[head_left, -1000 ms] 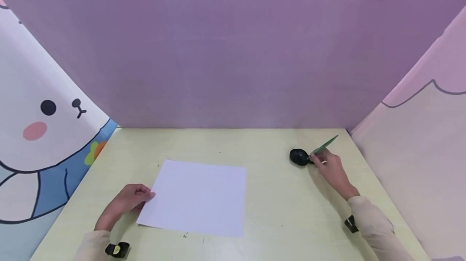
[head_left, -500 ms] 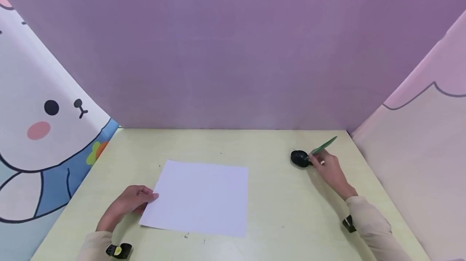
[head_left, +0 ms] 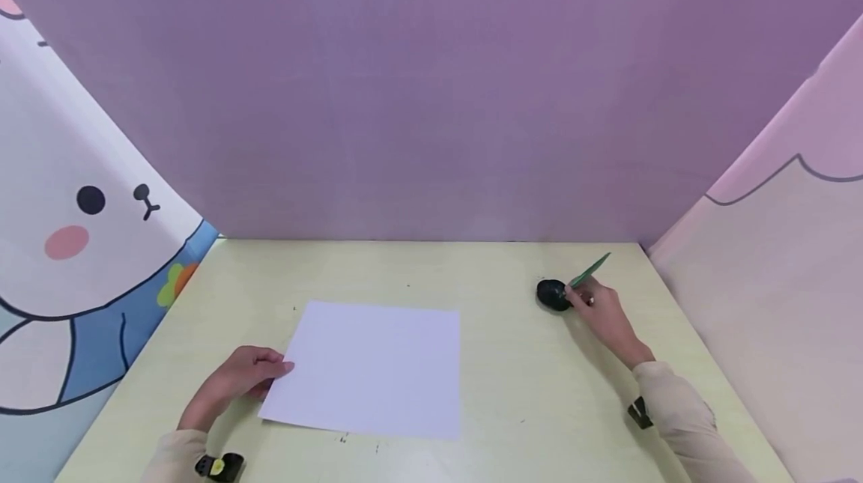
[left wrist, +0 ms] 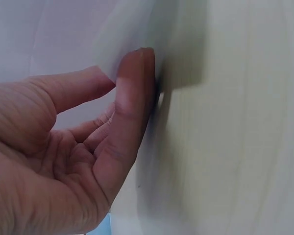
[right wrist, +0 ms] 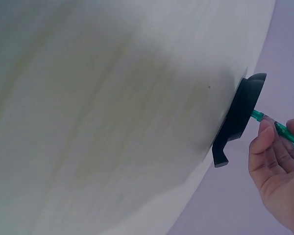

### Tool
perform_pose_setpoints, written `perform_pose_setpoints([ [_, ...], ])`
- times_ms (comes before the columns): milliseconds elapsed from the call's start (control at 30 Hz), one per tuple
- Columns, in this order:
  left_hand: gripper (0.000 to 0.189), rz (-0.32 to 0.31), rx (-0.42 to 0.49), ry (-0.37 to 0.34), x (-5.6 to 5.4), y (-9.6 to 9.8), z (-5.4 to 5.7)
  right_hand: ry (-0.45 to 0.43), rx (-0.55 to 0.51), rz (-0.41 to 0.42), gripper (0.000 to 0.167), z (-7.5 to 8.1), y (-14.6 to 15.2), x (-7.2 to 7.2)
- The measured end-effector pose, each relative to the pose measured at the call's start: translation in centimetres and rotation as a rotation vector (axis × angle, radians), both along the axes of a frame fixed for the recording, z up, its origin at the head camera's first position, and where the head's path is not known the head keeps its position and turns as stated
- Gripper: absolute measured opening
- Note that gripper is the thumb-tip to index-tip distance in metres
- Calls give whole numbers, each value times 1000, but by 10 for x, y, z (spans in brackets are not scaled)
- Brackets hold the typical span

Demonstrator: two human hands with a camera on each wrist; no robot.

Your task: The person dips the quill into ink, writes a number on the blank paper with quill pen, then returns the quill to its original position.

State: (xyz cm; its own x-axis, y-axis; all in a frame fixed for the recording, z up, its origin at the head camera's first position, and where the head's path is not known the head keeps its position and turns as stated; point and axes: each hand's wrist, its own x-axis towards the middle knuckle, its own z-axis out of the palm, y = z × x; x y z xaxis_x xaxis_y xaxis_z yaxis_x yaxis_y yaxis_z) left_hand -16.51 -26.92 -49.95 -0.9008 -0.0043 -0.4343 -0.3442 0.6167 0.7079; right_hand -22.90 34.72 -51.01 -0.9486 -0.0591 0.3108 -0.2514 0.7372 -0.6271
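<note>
A white sheet of paper (head_left: 371,371) lies left of the middle of the table. At its left edge my left hand (head_left: 239,378) pinches it, thumb on top and fingers underneath. On the right, my right hand (head_left: 603,318) holds a slim green pen-like stick (head_left: 593,267) between thumb and fingers. The stick slants, with its lower end over a small black dish (head_left: 551,295). Seen from the right wrist, the dish (right wrist: 242,107) has a short bent handle, and the green stick (right wrist: 286,134) reaches inside its rim, which hides the tip.
The pale wooden table (head_left: 499,363) has a few small dark marks (head_left: 344,438) near its front. A purple panel (head_left: 431,93) stands along the back. Printed side panels, one with a cartoon animal (head_left: 67,266), flank the table.
My right hand has shifted slightly left, bringing the green stick's lower end further over the black dish. The left hand keeps its pinch on the paper, almost unmoved.
</note>
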Motion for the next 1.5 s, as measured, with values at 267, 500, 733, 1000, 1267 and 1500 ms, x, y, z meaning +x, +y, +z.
perform_pose_setpoints([
  [267, 28, 6, -3, -5, -1, 4, -1, 3, 6, 0, 12, 1, 0, -1],
  [500, 26, 15, 5, -2, 1, 8, 2, 65, -9, -5, 11, 2, -3, 1],
  [733, 26, 14, 22, 26, 2, 12, 5, 81, -25, -3, 13, 2, -5, -5],
  [1000, 22, 23, 12, 15, 5, 13, 2, 39, -23, -3, 14, -3, -5, -5],
  [1267, 21, 8, 31, 26, 8, 18, 4, 8, -14, 5, 15, -3, -5, -4],
  [1500, 20, 2, 36, 36, 9, 23, 4, 19, -73, 15, 15, 0, -8, 3],
])
